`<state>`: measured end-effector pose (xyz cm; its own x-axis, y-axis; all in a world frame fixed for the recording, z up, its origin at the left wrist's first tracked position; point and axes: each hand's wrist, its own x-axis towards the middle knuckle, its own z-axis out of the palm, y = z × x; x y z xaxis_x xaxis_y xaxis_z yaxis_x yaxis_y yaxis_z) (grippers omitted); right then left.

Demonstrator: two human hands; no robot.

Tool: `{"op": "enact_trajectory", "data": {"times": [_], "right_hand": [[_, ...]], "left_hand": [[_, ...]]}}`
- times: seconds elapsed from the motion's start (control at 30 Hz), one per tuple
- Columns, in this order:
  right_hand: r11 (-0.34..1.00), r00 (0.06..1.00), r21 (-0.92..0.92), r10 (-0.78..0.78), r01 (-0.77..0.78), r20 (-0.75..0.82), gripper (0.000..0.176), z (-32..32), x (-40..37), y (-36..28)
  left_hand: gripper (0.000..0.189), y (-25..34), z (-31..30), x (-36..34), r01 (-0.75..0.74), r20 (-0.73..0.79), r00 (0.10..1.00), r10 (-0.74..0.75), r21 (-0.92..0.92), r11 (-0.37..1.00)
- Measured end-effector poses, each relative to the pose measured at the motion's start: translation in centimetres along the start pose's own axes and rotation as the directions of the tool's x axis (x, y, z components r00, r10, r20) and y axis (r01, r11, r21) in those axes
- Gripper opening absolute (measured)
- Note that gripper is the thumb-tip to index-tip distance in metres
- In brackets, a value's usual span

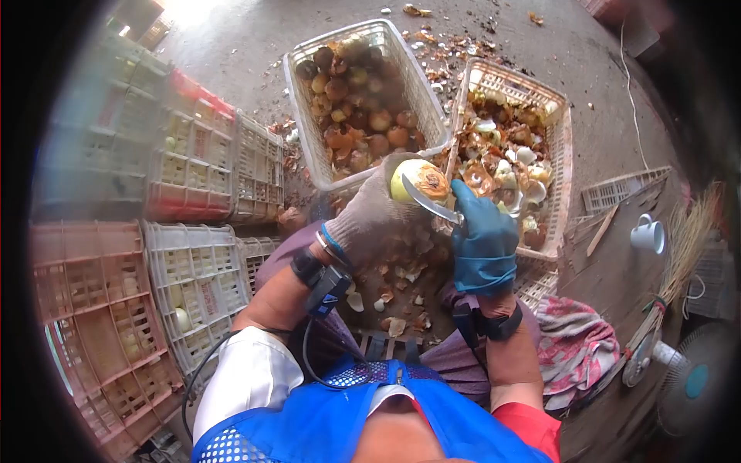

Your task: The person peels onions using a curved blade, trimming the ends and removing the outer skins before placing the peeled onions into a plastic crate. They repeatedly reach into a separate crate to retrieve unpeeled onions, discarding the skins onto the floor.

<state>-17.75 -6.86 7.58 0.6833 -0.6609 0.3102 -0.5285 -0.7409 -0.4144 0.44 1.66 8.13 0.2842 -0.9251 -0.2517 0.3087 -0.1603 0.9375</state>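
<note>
My left hand (369, 220), in a grey knit glove, holds a round yellow-green fruit (417, 180) with a brown, partly peeled top. My right hand (484, 241), in a blue glove, grips a curved knife (429, 203) whose blade lies against the fruit's near side. Both hands are raised over my lap, in front of two white baskets.
A white basket (302, 116) of brown unpeeled fruit stands ahead, and beside it a white basket (561, 147) of peels. Stacked crates (193, 270) line the left. Peel scraps (397, 305) litter the floor. At right are a white mug (647, 233), a broom and a small fan (679, 378).
</note>
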Motion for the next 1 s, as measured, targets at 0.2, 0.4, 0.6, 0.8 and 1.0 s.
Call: {"op": "enact_trajectory", "data": {"times": [0.2, 0.4, 0.6, 0.8, 1.0], "right_hand": [[1.000, 0.998, -0.008, -0.017, 0.018, 0.066, 0.048, 1.0, 0.5, 0.0], [0.999, 0.998, -0.043, -0.024, 0.026, 0.053, 0.048, 1.4, 0.5, 0.0], [0.998, 0.997, -0.043, -0.033, 0.036, 0.073, 0.049, 0.8, 0.3, 0.1], [0.996, 0.997, -0.050, -0.069, 0.071, 0.023, 0.042, 1.2, 0.0, 0.8], [0.997, 0.998, -0.064, 0.035, -0.032, 0.059, 0.048, 1.6, -0.6, 1.8]], "left_hand": [[0.065, -2.7, -1.0, 0.7, -0.136, -0.025, 0.988, 0.150, 0.305, 0.943], [0.075, -4.3, -1.6, 1.5, -0.186, -0.008, 0.981, 0.193, 0.228, 0.956], [0.084, -3.7, -1.0, 1.4, -0.154, -0.023, 0.986, 0.167, 0.283, 0.947], [0.090, -4.2, -0.7, 1.6, -0.159, -0.030, 0.983, 0.180, 0.345, 0.925], [0.084, -3.4, -0.3, 1.5, -0.179, -0.019, 0.978, 0.207, 0.430, 0.885]]}}
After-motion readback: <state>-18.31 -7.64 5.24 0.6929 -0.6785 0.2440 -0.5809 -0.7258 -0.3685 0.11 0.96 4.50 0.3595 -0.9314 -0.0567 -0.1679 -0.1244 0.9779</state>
